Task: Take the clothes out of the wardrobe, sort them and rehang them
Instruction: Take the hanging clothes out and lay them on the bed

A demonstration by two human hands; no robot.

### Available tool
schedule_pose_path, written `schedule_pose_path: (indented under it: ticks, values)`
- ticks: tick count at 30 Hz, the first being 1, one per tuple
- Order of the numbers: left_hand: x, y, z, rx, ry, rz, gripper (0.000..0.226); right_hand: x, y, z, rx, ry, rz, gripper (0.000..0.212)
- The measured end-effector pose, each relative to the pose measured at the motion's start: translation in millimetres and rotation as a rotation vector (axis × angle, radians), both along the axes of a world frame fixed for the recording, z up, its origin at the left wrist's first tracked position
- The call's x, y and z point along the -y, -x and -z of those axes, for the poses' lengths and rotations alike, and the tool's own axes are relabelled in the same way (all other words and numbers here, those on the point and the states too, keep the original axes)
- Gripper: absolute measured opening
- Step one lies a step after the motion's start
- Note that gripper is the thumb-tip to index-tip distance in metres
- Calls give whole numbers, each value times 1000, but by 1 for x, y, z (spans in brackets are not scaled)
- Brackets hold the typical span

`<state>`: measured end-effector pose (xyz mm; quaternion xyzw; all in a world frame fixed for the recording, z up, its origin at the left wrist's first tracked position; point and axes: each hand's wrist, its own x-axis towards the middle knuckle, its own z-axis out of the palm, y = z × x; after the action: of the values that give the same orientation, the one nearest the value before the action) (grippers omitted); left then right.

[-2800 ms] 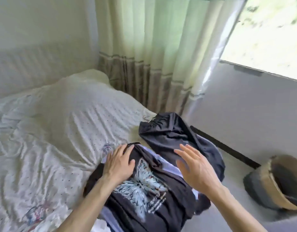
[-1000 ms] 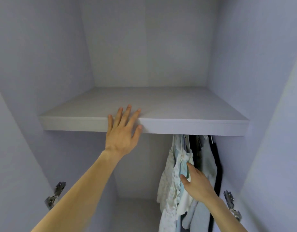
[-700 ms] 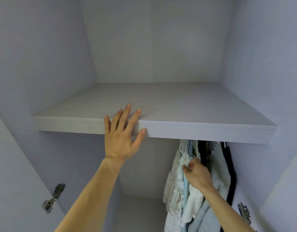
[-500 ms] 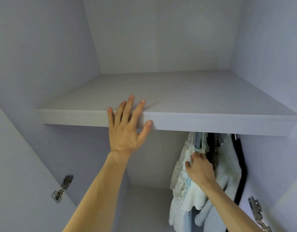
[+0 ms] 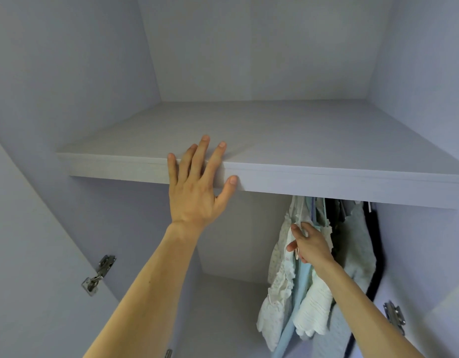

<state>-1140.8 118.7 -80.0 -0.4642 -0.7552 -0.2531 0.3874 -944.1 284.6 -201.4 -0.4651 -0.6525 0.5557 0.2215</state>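
Head view: wardrobe interior, seen from the front.
Left hand: fingers spread flat, resting on the front edge of the shelf.
Right hand: fingers curled, gripping pale fabric near the top.
Clothes: hanging beneath the shelf, at the right side.

Two hands, one shelf, two hinges, several bunched garments.

The front edge of the shelf hides whatever the hanging clothes hang from. The fingertips of the right hand are buried among them, so which garment it grips is unclear. The picture's bottom edge cuts off their hems, and its right edge cuts off the shelf's end.
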Motion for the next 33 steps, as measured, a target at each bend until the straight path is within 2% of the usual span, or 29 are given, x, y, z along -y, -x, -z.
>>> schedule_pose_path:
  ticks: [4,8,19,26,30,32,33]
  values:
    - [2,-3,-1,15,20,-12,63,7,-5,-5,-196,104,-45,24]
    - [4,-5,-3,19,35,-28,63,3,-14,-9,-338,215,-117,17]
    - [11,-12,-8,93,131,-51,64,11,1,-33,-379,137,-192,20]
    - [21,-16,-13,152,197,-8,64,68,-1,-34,-319,59,-347,22]
    - [48,-27,1,305,133,99,76,108,-8,-27,-272,17,-443,20]
    - [70,-37,18,462,117,81,64,132,-14,-17,-274,37,-484,19]
    - [79,-38,27,613,137,76,52,144,-17,-12,-269,41,-502,19]
